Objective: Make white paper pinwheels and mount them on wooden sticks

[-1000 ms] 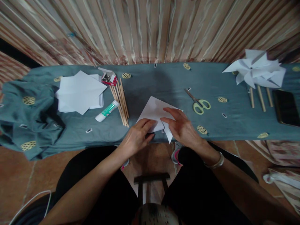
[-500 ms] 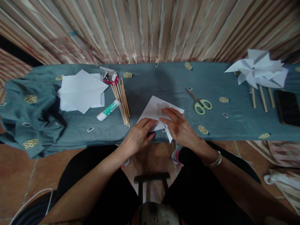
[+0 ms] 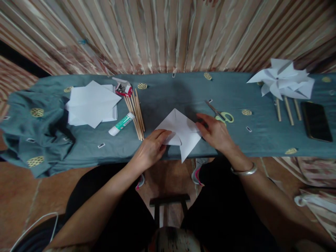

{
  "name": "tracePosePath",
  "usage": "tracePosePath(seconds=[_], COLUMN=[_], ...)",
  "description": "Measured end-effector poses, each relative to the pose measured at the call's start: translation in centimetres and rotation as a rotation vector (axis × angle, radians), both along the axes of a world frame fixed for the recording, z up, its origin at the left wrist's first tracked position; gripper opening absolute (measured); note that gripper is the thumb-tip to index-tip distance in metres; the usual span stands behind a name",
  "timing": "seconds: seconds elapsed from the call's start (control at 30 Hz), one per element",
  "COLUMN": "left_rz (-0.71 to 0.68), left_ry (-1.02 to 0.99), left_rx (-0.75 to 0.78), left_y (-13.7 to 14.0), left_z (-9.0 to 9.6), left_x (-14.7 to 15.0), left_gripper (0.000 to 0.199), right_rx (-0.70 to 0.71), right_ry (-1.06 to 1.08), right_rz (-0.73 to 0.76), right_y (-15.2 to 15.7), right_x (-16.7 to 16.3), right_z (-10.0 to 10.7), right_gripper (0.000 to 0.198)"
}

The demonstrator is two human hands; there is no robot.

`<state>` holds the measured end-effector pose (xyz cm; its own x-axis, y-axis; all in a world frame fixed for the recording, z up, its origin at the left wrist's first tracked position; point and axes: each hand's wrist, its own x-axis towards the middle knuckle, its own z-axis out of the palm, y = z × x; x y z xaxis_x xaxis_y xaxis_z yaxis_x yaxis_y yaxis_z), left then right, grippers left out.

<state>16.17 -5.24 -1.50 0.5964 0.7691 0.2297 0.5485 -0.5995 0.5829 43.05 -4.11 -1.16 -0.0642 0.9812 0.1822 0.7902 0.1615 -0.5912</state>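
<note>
Left hand point(image 3: 151, 147) and right hand point(image 3: 216, 133) turned inward

The 2 bare forearms point(image 3: 107, 199) slant forward and inward. Both hands show their backs, standing apart; left fingers point(image 3: 164, 134) point rightward, slightly bent, while right fingers point(image 3: 206, 119) curve leftward.

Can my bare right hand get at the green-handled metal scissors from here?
Likely yes: your right hand is close beside the scissors, partly hiding them, with nothing visible in between.

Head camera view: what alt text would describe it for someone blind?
The left hand rests on a cut white paper sheet, the right hand at its edge. Glue stick, wooden sticks and stacked paper lie left; scissors, pinwheels and phone right.
</note>
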Motion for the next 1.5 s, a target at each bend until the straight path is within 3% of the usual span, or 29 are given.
tracePosePath(seconds=[0.23,0.47,0.57,0.67,0.73,0.83,0.93,1.03,1.13,1.33,1.5], left_rz=[0.013,0.060,0.124,0.180,0.195,0.188,0.137,-0.062,-0.169,-0.146,-0.123], left_ry=[-0.004,-0.009,0.009,0.070,0.091,0.069,0.018,0.046,0.140,0.262,0.269], left_rx=[0.052,0.131,0.170,0.220,0.263,0.352,0.408,0.377,0.318,0.324,0.394], left_y=[0.7,2.8,4.5,5.6,5.9,5.2,3.4,0.9,-0.8,-1.1,-1.2], left_z=[-0.1,0.0,-0.3,-0.7,-0.9,-0.7,0.0,0.6,0.7,0.4,0.3], left_x=[-0.3,1.1,1.0,0.2,-0.6,-1.3,-0.7,0.9,2.4,3.2,2.9], left_gripper=[0.052,0.061,0.064,0.071,0.072,0.069,0.052,0.026,0.022,0.012,0.016], right_rx=[-0.368,-0.393,-0.469,-0.519,-0.444,-0.208,-0.053,-0.038,-0.041,-0.038,-0.038], right_ry=[0.645,0.968,0.879,0.654,0.459,0.189,0.048,0.006,-0.008,-0.010,0.038], right_rz=[-0.047,-0.291,-0.236,-0.057,0.010,0.062,0.252,0.405,0.454,0.456,0.440], right_y=[-1.2,-3.4,-4.7,-5.6,-5.9,-5.8,-5.3,-4.8,-4.4,-4.0,-3.8], right_x=[1.4,0.5,-0.2,-0.1,0.3,0.9,0.8,0.2,-0.4,-0.6,-0.5], right_z=[0.7,1.5,1.4,1.5,1.7,2.2,2.4,2.0,1.5,1.1,1.1], right_gripper=[0.041,0.036,0.036,0.034,0.032,0.027,0.035,0.047,0.051,0.055,0.054])
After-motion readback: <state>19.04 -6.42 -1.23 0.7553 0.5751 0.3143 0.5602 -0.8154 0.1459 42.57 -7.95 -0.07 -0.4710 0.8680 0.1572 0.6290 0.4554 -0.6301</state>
